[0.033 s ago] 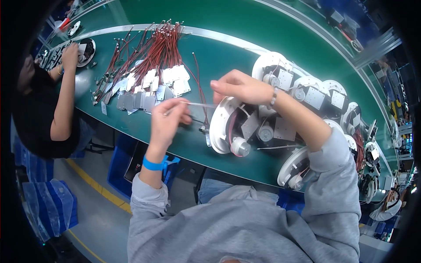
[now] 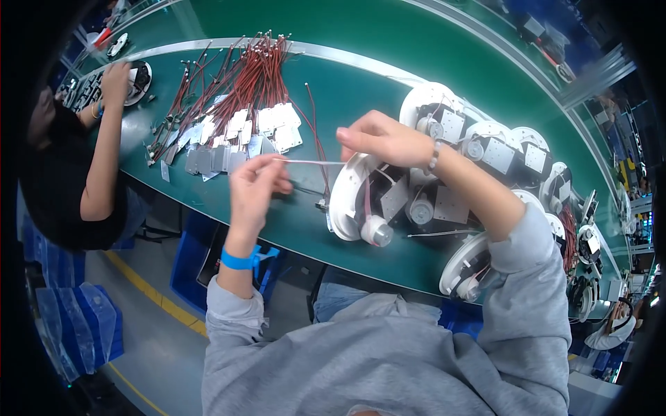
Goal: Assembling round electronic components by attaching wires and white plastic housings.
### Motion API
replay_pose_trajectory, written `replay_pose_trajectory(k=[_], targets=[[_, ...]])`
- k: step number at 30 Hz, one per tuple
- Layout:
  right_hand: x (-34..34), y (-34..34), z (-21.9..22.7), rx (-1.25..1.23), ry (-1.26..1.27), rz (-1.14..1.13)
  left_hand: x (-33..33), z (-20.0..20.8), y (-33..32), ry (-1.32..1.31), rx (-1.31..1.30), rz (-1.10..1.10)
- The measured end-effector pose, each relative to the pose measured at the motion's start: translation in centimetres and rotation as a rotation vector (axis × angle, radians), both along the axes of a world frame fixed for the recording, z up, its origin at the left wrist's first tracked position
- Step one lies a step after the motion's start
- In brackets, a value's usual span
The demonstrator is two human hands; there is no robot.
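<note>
White strip (image 2: pixel 312 163) taut, tail uncut
Left hand (image 2: pixel 255 187) pinches it; right hand (image 2: pixel 380 140), grip unclear, curls at the housing (image 2: pixel 343 204) near the tabletop's (image 2: pixel 295 223) front edge.

A plain grey, soft-looking fabric sweatshirt (image 2: pixel 388 360) fills the near middle, loose and deeply creased. Its left sleeve (image 2: pixel 234 329) and right sleeve (image 2: pixel 531 239) are bunched up the forearms. A flat, bright blue wristband (image 2: pixel 238 261) with a protruding tab circles the left wrist — a bracelet of round, pale and greyish beads (image 2: pixel 434 158) the right. Just beyond the sweatshirt's far edge — faded light-blue denim trousers (image 2: pixel 338 303).
</note>
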State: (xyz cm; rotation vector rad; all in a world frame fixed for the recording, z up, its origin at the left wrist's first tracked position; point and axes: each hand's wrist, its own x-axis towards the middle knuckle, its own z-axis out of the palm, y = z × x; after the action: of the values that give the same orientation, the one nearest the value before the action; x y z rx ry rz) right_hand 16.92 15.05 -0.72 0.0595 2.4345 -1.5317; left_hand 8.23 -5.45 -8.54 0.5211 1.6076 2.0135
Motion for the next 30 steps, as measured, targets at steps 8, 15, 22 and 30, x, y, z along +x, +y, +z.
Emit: replay_pose_trajectory(k=[8,15,22,30], targets=[[-0.9,-3.2,1.0,0.178,-0.011,0.17,-2.1,3.6,0.9,0.176,0.103,0.177],[-0.9,-3.1,1.1,0.073,-0.078,0.141,-5.5,6.4,5.3,0.297,-0.116,0.028],[-0.7,-0.5,-0.6,0.05,0.029,-0.339,-5.3,4.5,7.6,1.129,-0.915,-0.046],[-2.3,-0.3,-0.6,0.363,0.172,-0.298,-7.3,2.1,11.1,0.969,-1.107,-0.261]])
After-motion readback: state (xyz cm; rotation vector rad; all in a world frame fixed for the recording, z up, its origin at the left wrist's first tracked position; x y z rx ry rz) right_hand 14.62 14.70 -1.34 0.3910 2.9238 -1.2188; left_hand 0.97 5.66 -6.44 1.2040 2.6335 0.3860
